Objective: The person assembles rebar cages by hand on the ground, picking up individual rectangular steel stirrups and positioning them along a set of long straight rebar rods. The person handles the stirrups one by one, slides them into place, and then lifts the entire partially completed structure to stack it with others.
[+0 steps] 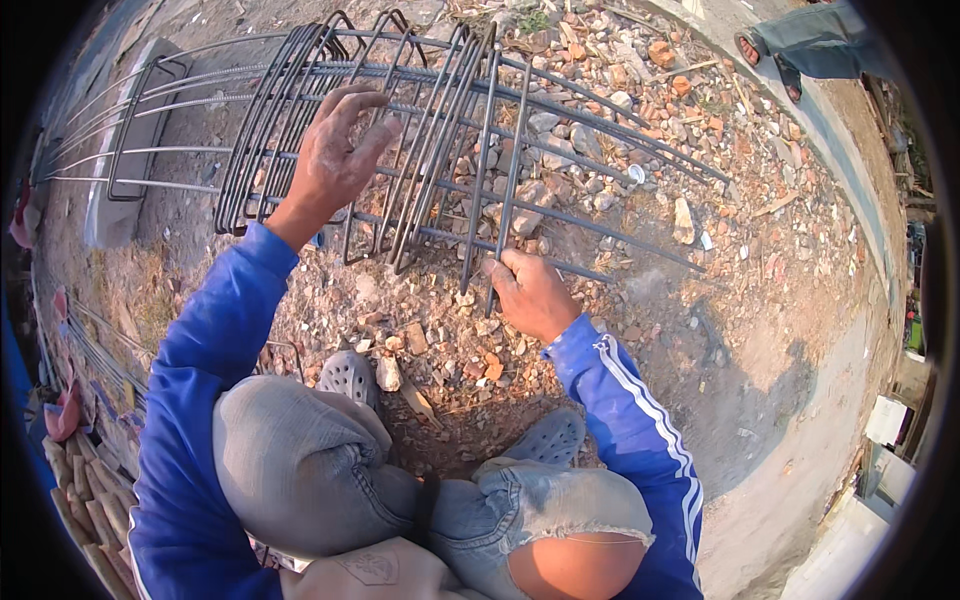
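In front of me lies a cage of long steel rebars [590, 214] with square wire stirrups [275, 125] strung along it. Many stirrups are bunched at the left, and a looser group [430, 160] stands in the middle. My left hand [340, 150] is over the gap between these groups, fingers apart and holding nothing; whether it touches the steel is unclear. At the near side, my right hand [535, 295] pinches the lower corner of the rightmost stirrup [512, 165], beside the nearest long bar. Its fingertips are partly hidden.
The left bar ends rest over a pale concrete block [125, 190], with one stirrup [125, 150] near it. Broken brick and stone rubble [560, 70] lies under and around the cage. Another person's leg [820, 40] is at the far right. Wooden poles [95, 500] lie at lower left.
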`<state>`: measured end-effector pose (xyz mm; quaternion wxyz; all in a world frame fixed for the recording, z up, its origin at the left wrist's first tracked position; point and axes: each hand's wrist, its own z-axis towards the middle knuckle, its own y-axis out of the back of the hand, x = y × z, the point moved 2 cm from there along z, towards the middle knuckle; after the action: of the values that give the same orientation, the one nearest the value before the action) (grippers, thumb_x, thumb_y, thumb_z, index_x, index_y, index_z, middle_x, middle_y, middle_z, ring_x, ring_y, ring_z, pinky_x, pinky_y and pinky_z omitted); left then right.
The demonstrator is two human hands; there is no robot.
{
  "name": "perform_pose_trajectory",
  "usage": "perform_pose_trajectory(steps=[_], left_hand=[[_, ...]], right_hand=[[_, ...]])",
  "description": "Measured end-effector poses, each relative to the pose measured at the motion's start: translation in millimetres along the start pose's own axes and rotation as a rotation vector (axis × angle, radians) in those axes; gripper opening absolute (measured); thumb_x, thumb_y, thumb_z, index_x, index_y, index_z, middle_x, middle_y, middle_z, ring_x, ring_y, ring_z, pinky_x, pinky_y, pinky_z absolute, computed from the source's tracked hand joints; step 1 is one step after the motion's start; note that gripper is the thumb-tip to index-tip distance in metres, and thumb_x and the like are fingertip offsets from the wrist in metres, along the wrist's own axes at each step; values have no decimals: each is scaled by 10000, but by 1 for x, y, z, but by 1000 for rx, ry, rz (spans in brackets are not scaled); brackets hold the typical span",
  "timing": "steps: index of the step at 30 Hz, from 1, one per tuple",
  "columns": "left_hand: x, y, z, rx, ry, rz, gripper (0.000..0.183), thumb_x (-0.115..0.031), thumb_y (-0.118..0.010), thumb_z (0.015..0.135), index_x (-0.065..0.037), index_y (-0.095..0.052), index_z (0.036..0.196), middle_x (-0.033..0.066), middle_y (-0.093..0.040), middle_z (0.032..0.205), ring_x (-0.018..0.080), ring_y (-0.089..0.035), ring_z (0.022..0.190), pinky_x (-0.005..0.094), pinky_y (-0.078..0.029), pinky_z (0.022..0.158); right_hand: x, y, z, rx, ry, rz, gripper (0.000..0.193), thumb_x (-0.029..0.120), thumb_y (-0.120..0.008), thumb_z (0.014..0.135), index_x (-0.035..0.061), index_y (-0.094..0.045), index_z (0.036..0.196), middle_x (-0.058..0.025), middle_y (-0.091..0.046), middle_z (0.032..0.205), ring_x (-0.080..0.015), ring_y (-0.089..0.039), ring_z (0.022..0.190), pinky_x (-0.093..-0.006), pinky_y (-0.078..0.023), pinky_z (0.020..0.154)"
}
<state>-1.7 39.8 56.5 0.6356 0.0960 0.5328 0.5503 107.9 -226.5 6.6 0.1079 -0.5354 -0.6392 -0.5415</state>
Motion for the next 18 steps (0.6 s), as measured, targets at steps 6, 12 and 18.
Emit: perform_pose_trajectory(steps=[6,12,18], left_hand=[[20,45,-100,-335,152,41,374,-240,-654,932,-45,-593,1245,172,-515,1343,330,-501,1258,436,-439,1019],[67,49,-191,-651,693,-563,284,-252,-599,977,-37,-602,1162,124,-593,1167,209,-588,1062,355,-491,924],[68,-9,-239,-170,1432,-1305,855,-702,-336,960,31,-425,1392,183,-558,1242,282,-550,1156,452,-431,999]], right_hand=[[2,48,60,-291,-25,27,827,665,-516,909,-74,-584,1272,-269,-626,1233,-363,-600,1180,-424,-448,1004],[-11,31,142,82,-296,-92,1103,876,-396,805,-30,-463,1429,-248,-536,1337,-328,-536,1171,-390,-393,1027],[-2,1,176,-162,-588,235,1102,893,-384,790,131,-237,1573,-185,-464,1410,-259,-546,1062,-475,-451,889]])
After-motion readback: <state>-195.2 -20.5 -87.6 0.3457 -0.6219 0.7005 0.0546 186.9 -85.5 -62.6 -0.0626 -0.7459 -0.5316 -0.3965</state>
